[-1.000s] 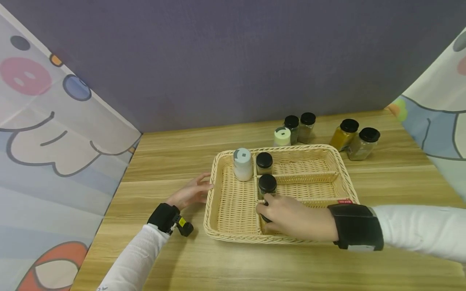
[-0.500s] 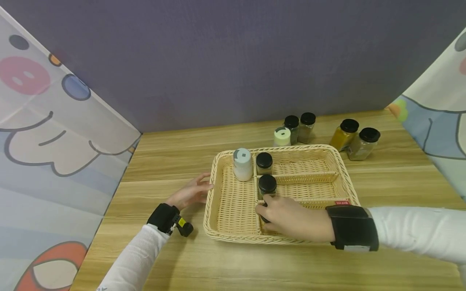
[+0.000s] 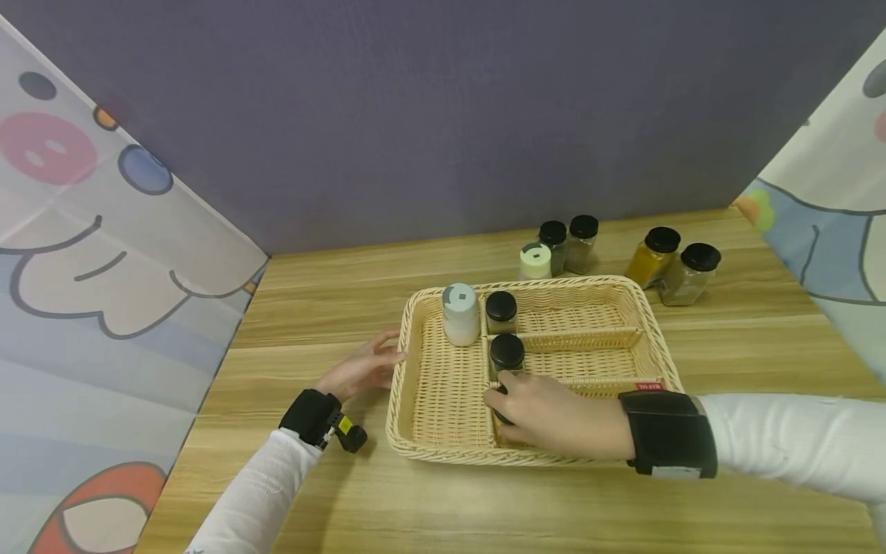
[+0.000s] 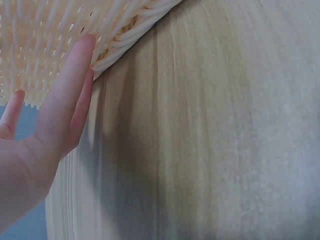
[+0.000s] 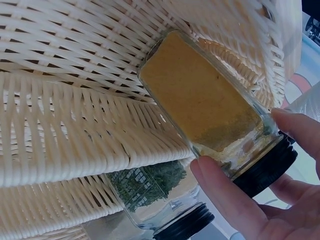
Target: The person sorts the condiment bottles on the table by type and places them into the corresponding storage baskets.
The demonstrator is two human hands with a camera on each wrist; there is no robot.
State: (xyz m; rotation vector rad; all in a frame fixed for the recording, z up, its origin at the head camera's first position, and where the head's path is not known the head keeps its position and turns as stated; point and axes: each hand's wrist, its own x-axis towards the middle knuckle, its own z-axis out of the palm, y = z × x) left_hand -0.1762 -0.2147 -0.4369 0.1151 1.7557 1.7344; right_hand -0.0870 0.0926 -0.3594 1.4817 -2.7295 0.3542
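Note:
A divided wicker basket (image 3: 443,400) stands on the wooden table. My right hand (image 3: 557,414) pinches a glass spice jar of yellow-brown powder (image 5: 200,95) near its black lid, at the left end of the basket's front right compartment. In the right wrist view this jar's base is down by the woven floor; the head view shows little of it behind my fingers. Behind it, in the middle compartment, stands a jar of green flakes (image 5: 147,185). My left hand (image 3: 360,372) touches the basket's outer left wall with extended fingers (image 4: 67,90).
In the basket's left compartment is a white bottle (image 3: 461,315), and a black-lidded jar (image 3: 501,310) occupies the back compartment. Beyond the rim stand a pale-lidded bottle (image 3: 536,261), two dark-lidded jars (image 3: 580,245), a yellow jar (image 3: 651,260) and another jar (image 3: 688,277). A grey panel (image 3: 443,115) rises behind.
My right wrist has shifted slightly left, while its fingers stay at the same jar. The left hand and basket hold their places.

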